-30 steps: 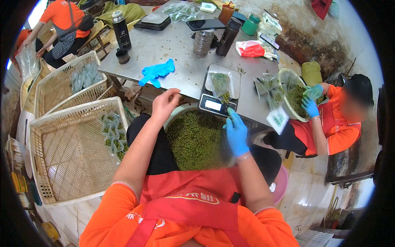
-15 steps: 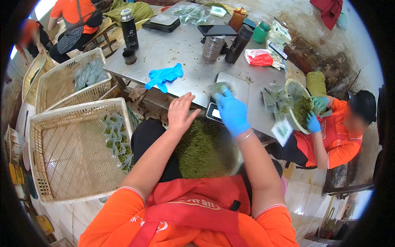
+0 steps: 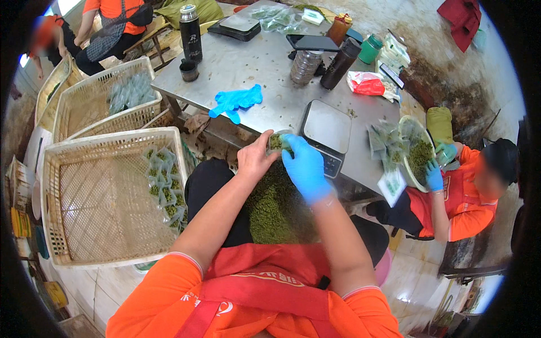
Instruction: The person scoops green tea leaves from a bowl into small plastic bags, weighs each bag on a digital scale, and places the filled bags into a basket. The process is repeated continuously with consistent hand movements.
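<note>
A small clear plastic bag (image 3: 275,142) with green berry-like grains in it is held between both my hands, above my lap. My bare left hand (image 3: 255,160) grips its left side. My right hand (image 3: 306,169), in a blue glove, closes on its right side and hides part of it. Below the hands lies a large heap of the same green grains (image 3: 271,214) in a container between my knees; its rim is mostly hidden. Just right of the bag, a digital scale (image 3: 328,126) with a bare metal plate sits on the table's near edge.
At left, a plastic crate (image 3: 101,197) holds several filled bags (image 3: 164,188); another crate (image 3: 84,115) stands behind. On the metal table (image 3: 253,62) lie a blue glove (image 3: 235,102), a dark flask (image 3: 191,42) and a second scale (image 3: 236,25). A co-worker (image 3: 470,191) handles a basin (image 3: 420,174) at right.
My right hand has brought the bag from over the scale leftward and toward me. My left hand, its fingers spread before, has taken hold of the bag. The scale plate is now uncovered.
</note>
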A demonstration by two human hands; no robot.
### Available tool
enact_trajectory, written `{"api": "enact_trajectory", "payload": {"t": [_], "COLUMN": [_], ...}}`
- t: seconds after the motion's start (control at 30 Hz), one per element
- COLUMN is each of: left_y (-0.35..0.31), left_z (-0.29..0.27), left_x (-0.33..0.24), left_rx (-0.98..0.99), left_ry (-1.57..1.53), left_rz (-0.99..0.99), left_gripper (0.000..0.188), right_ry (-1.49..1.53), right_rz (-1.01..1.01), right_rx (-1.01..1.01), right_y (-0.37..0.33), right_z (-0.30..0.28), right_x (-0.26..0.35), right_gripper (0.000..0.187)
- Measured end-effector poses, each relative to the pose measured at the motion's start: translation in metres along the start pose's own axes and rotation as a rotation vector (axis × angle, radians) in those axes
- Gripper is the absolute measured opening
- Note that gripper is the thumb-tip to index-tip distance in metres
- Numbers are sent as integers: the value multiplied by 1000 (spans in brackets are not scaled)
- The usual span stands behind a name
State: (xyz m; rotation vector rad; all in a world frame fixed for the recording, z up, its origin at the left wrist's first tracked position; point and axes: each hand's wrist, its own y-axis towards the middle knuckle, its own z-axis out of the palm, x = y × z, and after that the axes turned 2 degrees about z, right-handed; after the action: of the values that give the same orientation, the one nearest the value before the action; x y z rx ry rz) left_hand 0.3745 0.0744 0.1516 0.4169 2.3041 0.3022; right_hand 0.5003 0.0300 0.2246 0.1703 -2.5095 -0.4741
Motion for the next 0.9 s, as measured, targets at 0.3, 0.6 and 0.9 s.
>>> {"api": "enact_trajectory", "payload": {"t": [0.3, 0.6, 0.9], "left_y": [-1, -2, -1], "left_z": [2, -3, 8], "left_x": [-2, -6, -1], "left_rx": [-13, -28, -88], "left_ry": [43, 153, 158], "left_rz": [115, 357, 515], "left_gripper": [56, 65, 68], "right_ry": [-124, -246, -256], "right_rz": [-23, 46, 97], "right_rx": [81, 421, 366], "right_y": [-22, -1, -14], "right_z": [-5, 10, 25], "right_x": [5, -12, -17], "right_gripper": [32, 31, 27]}}
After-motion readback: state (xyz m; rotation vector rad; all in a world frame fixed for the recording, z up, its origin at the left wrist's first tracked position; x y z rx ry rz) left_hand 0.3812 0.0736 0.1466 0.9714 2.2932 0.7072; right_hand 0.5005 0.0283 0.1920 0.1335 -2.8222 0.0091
